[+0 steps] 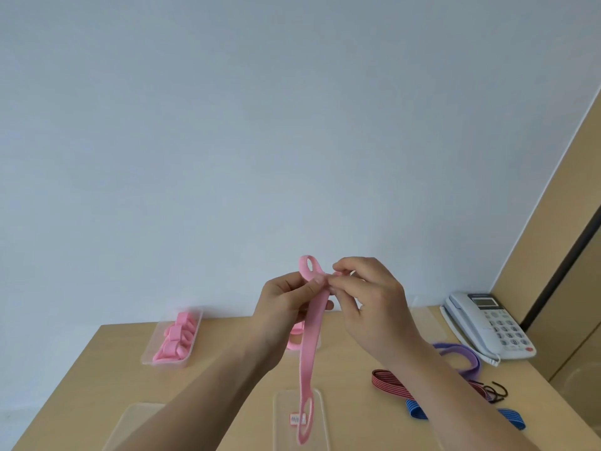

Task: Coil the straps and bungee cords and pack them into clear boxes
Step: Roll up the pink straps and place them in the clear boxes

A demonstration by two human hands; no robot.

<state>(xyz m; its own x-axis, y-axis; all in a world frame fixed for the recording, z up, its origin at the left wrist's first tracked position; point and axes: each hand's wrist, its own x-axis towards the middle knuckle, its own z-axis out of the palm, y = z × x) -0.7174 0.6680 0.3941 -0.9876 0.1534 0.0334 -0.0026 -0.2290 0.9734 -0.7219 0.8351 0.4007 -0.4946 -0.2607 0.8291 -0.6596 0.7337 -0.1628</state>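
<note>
In the head view, at the centre of the frame, the left hand point(286, 304) and right hand point(367, 294) are pinching a pink strap point(313, 327) with fingertips closed on it, raised above the table point(113, 353). The strap is forming a small loop at its top and is hanging down over a clear lid point(283, 405) at the bottom centre. The lid is carrying a small label point(297, 418) (its writing is too small to read). At the left, a clear box point(172, 340) is holding coiled pink straps. At the right, a purple strap point(461, 356), a red striped strap point(390, 384) and a blue striped strap point(414, 408) are lying near a white telephone point(491, 323).
</note>
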